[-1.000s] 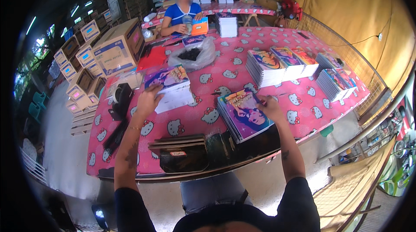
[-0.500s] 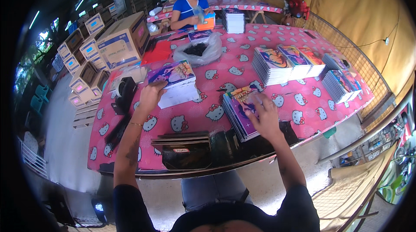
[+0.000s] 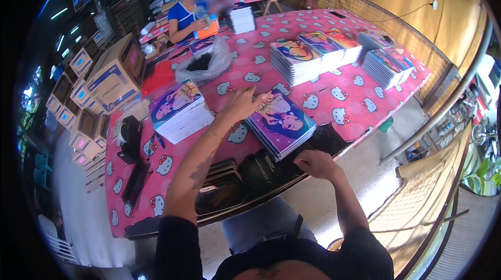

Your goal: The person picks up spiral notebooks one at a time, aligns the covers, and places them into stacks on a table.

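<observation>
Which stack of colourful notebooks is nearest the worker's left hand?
The purple-covered, spiral-bound notebook stack just beyond the bare right hand. The bare left hand is at its far corner; the other stacks sit farther off.

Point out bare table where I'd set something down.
Bare pink cloth lies between the nearest notebook stack and the notebook row beyond it; more lies between that row and the far stack. The left side is crowded: plastic bag, red sheets, black tape dispenser.

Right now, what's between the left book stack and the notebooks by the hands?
In the head view, the person's left forearm crosses the pink tablecloth between the left book stack and the notebooks.
</observation>
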`<action>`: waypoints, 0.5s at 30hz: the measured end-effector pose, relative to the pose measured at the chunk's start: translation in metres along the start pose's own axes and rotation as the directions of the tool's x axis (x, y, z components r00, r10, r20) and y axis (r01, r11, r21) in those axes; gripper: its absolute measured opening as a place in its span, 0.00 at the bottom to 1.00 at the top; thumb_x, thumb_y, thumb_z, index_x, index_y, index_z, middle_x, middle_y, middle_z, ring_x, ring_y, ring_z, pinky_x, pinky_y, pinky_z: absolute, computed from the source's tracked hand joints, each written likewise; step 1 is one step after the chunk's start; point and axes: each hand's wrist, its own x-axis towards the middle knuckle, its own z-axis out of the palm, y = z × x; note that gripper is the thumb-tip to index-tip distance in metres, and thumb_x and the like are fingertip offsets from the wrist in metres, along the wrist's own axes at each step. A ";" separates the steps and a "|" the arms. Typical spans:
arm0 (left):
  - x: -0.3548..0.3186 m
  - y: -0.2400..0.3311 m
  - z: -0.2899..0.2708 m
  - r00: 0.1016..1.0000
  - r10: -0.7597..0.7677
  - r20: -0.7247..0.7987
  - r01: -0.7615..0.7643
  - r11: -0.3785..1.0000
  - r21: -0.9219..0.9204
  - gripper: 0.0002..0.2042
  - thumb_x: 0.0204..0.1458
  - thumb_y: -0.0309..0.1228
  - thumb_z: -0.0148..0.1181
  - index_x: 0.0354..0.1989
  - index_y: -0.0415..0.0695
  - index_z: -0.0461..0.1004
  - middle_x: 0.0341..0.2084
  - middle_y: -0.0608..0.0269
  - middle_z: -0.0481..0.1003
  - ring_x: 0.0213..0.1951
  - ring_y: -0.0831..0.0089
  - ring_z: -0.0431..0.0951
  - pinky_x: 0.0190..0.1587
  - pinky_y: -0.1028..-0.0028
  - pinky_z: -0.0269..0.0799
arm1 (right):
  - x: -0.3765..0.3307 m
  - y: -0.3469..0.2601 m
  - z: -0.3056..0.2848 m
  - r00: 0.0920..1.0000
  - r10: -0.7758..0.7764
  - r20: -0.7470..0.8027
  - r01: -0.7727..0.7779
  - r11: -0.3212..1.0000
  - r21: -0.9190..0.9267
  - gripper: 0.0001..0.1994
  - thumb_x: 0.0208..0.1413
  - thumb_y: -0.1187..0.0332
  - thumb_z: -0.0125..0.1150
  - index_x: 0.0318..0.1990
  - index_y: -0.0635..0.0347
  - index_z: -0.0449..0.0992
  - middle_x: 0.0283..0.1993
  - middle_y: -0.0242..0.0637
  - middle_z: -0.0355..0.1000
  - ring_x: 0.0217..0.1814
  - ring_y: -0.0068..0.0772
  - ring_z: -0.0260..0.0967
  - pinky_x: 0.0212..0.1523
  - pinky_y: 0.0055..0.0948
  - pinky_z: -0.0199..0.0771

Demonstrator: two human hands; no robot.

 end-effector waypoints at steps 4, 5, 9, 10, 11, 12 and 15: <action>0.050 -0.032 0.053 0.913 -0.134 0.385 0.169 0.984 -0.059 0.46 0.62 0.69 0.32 0.49 0.32 0.79 0.45 0.30 0.78 0.54 0.35 0.76 0.58 0.50 0.69 | 0.046 0.007 -0.016 0.997 -0.027 0.077 0.038 0.988 -0.150 0.14 0.58 0.57 0.55 0.36 0.52 0.85 0.34 0.44 0.81 0.41 0.52 0.80 0.45 0.46 0.79; 0.055 -0.040 0.060 0.913 -0.159 0.375 0.198 0.978 -0.068 0.46 0.62 0.69 0.30 0.48 0.32 0.80 0.45 0.31 0.78 0.54 0.35 0.76 0.59 0.51 0.69 | 0.056 0.003 -0.019 0.992 -0.015 0.125 0.043 0.975 -0.220 0.14 0.57 0.57 0.55 0.35 0.52 0.84 0.34 0.44 0.81 0.41 0.52 0.79 0.45 0.46 0.79; 0.056 -0.028 0.057 0.869 -0.188 0.458 0.281 0.949 -0.144 0.48 0.61 0.72 0.25 0.48 0.36 0.81 0.47 0.34 0.79 0.57 0.42 0.76 0.61 0.56 0.68 | 0.058 0.006 -0.022 0.990 0.026 0.139 0.014 0.959 -0.282 0.14 0.56 0.57 0.56 0.29 0.54 0.83 0.31 0.47 0.79 0.40 0.53 0.79 0.42 0.47 0.79; 0.056 -0.021 0.049 0.843 -0.185 0.505 0.314 0.932 -0.181 0.49 0.61 0.72 0.25 0.49 0.36 0.81 0.47 0.35 0.79 0.58 0.43 0.76 0.61 0.56 0.68 | 0.055 0.008 -0.019 0.993 0.037 0.110 -0.007 0.966 -0.260 0.14 0.56 0.57 0.56 0.29 0.54 0.83 0.32 0.47 0.79 0.39 0.53 0.79 0.42 0.47 0.79; 0.057 -0.014 0.045 0.815 -0.180 0.551 0.348 0.912 -0.216 0.49 0.60 0.72 0.25 0.49 0.36 0.81 0.47 0.35 0.79 0.58 0.45 0.76 0.62 0.57 0.68 | 0.050 0.011 -0.015 0.995 0.048 0.082 -0.028 0.971 -0.236 0.14 0.56 0.56 0.56 0.29 0.54 0.83 0.32 0.46 0.80 0.39 0.53 0.79 0.43 0.47 0.79; 0.057 -0.038 0.057 0.842 -0.165 0.514 0.316 0.922 -0.222 0.48 0.60 0.73 0.25 0.52 0.39 0.80 0.49 0.36 0.78 0.60 0.46 0.75 0.63 0.57 0.67 | 0.049 0.002 -0.015 0.995 0.007 0.095 0.013 0.977 -0.214 0.15 0.56 0.57 0.55 0.28 0.55 0.83 0.32 0.48 0.79 0.38 0.55 0.79 0.43 0.48 0.79; 0.065 -0.085 0.079 0.860 -0.156 0.487 0.296 0.929 -0.224 0.44 0.60 0.73 0.25 0.60 0.51 0.76 0.57 0.39 0.74 0.64 0.48 0.71 0.66 0.56 0.63 | 0.045 -0.006 -0.012 0.990 -0.112 0.089 0.124 0.982 -0.143 0.15 0.55 0.60 0.55 0.27 0.59 0.83 0.32 0.50 0.79 0.37 0.57 0.79 0.43 0.49 0.79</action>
